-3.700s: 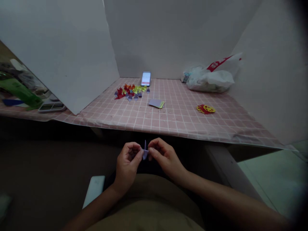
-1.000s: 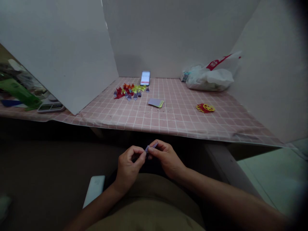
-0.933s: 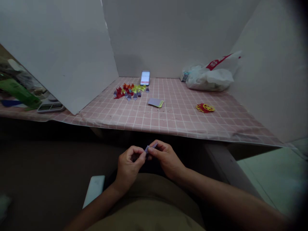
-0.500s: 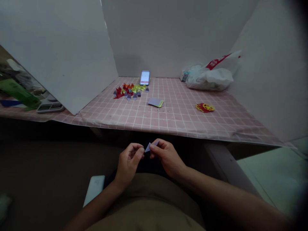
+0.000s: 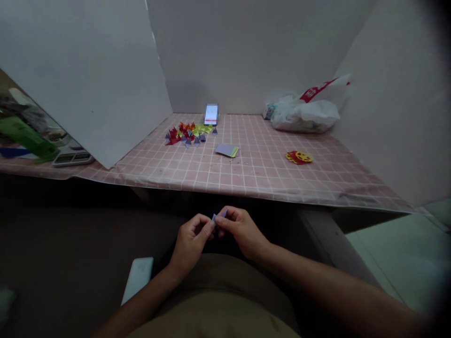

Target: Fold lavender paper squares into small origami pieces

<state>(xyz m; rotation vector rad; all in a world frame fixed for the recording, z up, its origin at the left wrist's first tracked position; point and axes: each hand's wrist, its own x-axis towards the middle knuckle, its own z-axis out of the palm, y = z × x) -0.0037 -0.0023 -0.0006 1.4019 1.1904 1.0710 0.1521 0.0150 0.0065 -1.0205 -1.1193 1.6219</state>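
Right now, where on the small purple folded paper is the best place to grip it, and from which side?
The purple folded paper is tiny, and only a tip shows between the left hand and the right hand. A fingertip pinch on its flat faces, one hand from each side, probably suits best: it is thin and its exposed point would likely crumple.

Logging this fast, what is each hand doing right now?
Left hand: closed, pinching the purple paper piece.
Right hand: closed, pinching the same purple paper piece.
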